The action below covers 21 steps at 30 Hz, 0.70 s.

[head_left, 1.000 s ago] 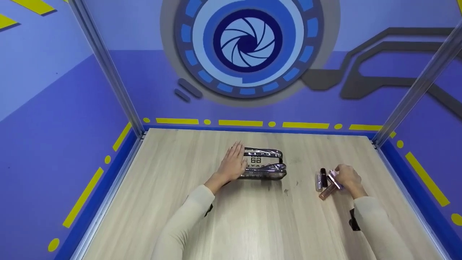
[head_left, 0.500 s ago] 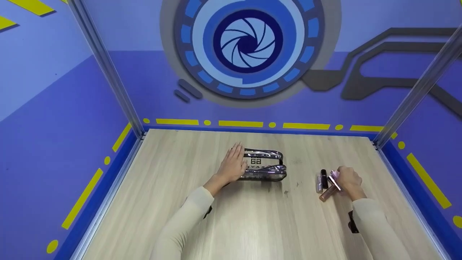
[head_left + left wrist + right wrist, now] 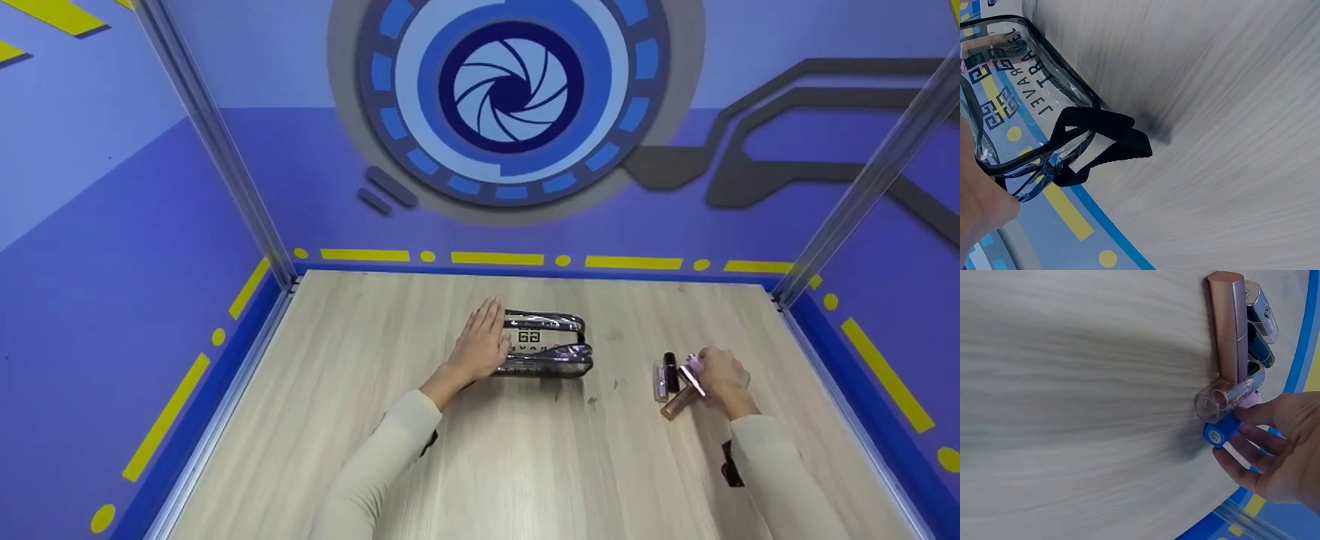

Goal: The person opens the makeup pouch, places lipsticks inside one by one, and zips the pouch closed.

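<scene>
Clear plastic with black trim, the pouch [image 3: 547, 352] lies on the table [image 3: 525, 465] in the head view, the left hand [image 3: 480, 345] resting straight-fingered on one end, well apart from the tubes [image 3: 671, 375]. In the left wrist view, a strap [image 3: 1103, 121] juts from it. In the right wrist view, the right hand [image 3: 1294, 450] pinches a blue tube [image 3: 1224, 428] crowded against a clear tube [image 3: 1213, 400] and a rose tube [image 3: 1231, 332], so a hurried lift would likely drag or roll these neighbours.

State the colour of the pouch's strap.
Black; the strap shows best in the left wrist view.
</scene>
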Each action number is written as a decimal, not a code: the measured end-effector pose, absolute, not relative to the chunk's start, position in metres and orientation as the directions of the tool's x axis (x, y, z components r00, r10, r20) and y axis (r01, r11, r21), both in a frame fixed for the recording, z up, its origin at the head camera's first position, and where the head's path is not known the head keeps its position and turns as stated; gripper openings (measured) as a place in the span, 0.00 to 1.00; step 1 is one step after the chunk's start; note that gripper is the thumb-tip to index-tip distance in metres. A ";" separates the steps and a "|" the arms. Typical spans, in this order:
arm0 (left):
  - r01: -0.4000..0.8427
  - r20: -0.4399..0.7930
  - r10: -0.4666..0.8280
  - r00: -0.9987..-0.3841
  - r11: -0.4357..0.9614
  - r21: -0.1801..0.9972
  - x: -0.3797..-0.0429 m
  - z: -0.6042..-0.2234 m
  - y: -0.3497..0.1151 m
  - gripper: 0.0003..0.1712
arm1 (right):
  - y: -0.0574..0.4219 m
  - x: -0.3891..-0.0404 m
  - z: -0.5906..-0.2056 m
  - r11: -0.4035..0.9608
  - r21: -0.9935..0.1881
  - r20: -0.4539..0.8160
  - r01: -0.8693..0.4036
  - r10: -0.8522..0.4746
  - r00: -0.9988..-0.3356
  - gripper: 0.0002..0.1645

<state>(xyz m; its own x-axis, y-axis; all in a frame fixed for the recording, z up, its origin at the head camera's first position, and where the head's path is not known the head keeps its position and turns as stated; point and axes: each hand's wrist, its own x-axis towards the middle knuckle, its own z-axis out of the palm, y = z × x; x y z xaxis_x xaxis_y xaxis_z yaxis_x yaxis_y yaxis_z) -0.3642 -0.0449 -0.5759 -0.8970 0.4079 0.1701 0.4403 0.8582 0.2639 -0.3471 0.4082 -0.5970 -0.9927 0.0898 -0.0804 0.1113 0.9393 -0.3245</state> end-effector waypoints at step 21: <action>0.442 0.170 0.409 -0.897 0.850 0.286 -0.364 -0.575 -0.042 0.37 | 0.339 -0.356 -0.514 0.908 -0.376 0.335 -0.182 -0.050 -0.941 0.29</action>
